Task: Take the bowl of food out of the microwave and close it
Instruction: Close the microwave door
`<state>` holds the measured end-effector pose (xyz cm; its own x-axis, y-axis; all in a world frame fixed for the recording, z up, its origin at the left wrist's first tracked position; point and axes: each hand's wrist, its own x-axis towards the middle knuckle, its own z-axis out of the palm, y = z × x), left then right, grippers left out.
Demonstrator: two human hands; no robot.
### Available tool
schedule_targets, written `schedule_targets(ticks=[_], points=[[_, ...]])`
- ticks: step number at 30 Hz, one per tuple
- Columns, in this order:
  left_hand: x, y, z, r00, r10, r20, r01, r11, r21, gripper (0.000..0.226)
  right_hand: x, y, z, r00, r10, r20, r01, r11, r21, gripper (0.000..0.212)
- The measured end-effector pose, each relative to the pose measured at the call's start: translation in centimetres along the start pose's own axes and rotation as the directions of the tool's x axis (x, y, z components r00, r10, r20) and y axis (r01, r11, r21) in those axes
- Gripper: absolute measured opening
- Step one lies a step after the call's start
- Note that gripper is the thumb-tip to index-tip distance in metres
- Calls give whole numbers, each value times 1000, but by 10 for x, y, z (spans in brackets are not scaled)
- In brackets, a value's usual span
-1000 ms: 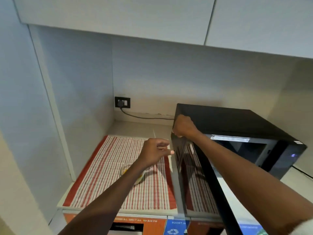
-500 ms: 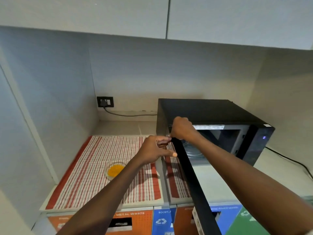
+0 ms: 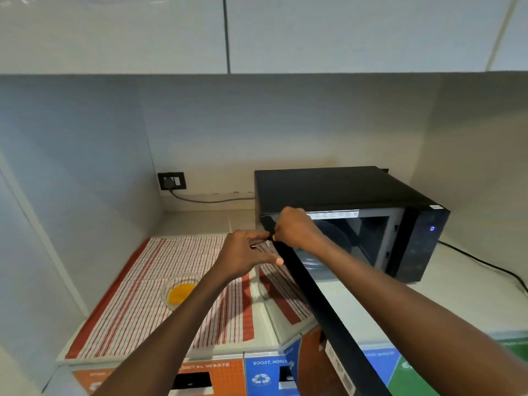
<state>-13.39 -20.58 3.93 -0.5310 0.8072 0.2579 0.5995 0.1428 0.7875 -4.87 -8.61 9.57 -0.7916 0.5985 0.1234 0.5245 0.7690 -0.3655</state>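
At the far left a pale side wall [image 3: 71, 195] closes the alcove, and the bench [image 3: 371, 298] beneath it carries a red-and-white striped cloth [image 3: 137, 295]. The bowl of food [image 3: 180, 290] sits on that cloth, outside the oven; it is a clear glass dish with something yellow in it, and its near right edge is hidden behind the left forearm. On the back wall a black socket [image 3: 172, 180] holds a plug, its grey cable [image 3: 211, 200] running right until it disappears behind the microwave. The left hand [image 3: 245, 257] hovers above the cloth with fingers loosely spread and nothing in it, fingertips close to the door's outer face; whether they touch it cannot be told. The microwave door [image 3: 314, 295] stands wide open, seen nearly edge-on as a dark bar running toward the camera and cut off at the bottom edge. The right hand [image 3: 294, 228] is curled over the door's top corner, gripping it. Behind it the microwave [image 3: 343, 187] shows a lit cavity with a glass turntable, partly blocked by the right wrist. A blue digit glows on the dark control panel [image 3: 423, 241], too small to read surely. Below the bench front, bin labels [image 3: 263, 372] in orange, blue and green are partly cut off and blurred. White cabinets [image 3: 257, 32] hang overhead.
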Motion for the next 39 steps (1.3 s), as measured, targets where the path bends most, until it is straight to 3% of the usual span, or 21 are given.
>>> schedule_targets(ticks=[4, 17, 22, 30, 39], points=[[0, 10, 19, 998, -17, -55, 19, 999, 30, 84, -4, 29, -3, 995, -96, 14, 96, 995, 2, 16], [6, 39, 70, 978, -58, -199, 85, 987, 133, 68, -21, 101, -31, 937, -334, 98, 317, 936, 155, 20], [13, 48, 91, 964, -58, -259, 124, 961, 246, 59, -28, 141, -42, 902, -415, 119, 383, 896, 226, 21], [31, 65, 122, 999, 49, 3, -47, 917, 396, 44, -34, 199, -60, 872, -483, 78, 452, 857, 249, 29], [59, 82, 147, 993, 104, 53, -116, 881, 459, 44, -39, 261, -84, 895, -423, 144, 387, 895, 223, 43]])
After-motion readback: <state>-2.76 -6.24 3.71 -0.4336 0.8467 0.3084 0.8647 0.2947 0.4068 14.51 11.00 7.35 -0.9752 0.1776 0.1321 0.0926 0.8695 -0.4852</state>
